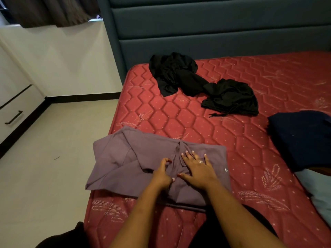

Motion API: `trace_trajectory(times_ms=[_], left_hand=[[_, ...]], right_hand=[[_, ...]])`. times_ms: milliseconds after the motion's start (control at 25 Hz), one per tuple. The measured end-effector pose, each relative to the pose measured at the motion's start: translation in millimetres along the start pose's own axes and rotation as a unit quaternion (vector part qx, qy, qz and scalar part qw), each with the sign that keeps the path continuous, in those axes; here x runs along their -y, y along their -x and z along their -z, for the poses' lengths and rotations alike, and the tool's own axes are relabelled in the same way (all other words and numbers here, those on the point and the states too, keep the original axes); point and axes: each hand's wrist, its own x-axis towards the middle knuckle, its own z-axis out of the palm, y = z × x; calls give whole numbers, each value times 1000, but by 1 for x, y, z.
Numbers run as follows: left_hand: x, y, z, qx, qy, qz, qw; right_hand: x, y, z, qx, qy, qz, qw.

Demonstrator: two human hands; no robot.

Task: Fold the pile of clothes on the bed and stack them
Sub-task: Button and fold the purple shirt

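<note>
Sitting dim and warm under soft, even indoor light.

Leaking in as one bright sliver beneath the dark brown hanging curtain (53, 13) at top left; leaving the flat mauve collared shirt (125, 163) evenly lit, without glare; swallowing every fold in the crumpled black fabric clothes (179, 76); dropping only faint shadows onto the red quilted mattress (179, 119); bowing the teal padded headboard (197, 24) at the wide-angle edges, softening towards the corners.

The red quilted mattress (179, 113) carries everything. A purple shirt (125, 163) lies spread on it, directly under my left hand (162, 173) and right hand (197, 169). Beyond my grip, well apart, sits a crumpled heap of black clothes (197, 83). Right of my grip lie a dark blue garment (300, 136) and, nearer me, a pale blue cloth (318, 190).
</note>
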Motion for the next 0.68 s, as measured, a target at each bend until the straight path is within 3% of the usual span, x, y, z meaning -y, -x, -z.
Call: trace_trajectory(times_ms=[120, 200, 280, 360, 520, 680], left_hand=[[-7, -11, 1, 34, -215, 27, 976], [-19, -20, 6, 18, -271, 79, 959], [-34, -31, 13, -66, -234, 64, 968], [-49, -47, 13, -121, -193, -1, 974], [-63, -76, -8, -116, -156, -16, 981], [-53, -101, -26, -141, -89, 41, 985]], right_hand=[[1, -4, 2, 61, -32, -3, 998], [1, -7, 14, 55, -114, -17, 992], [-8, -11, 29, -74, -215, -66, 972], [-33, -17, 43, -171, -198, -153, 953], [-81, -26, 33, -14, -184, -329, 926], [-83, -30, 27, -16, -228, -357, 906]])
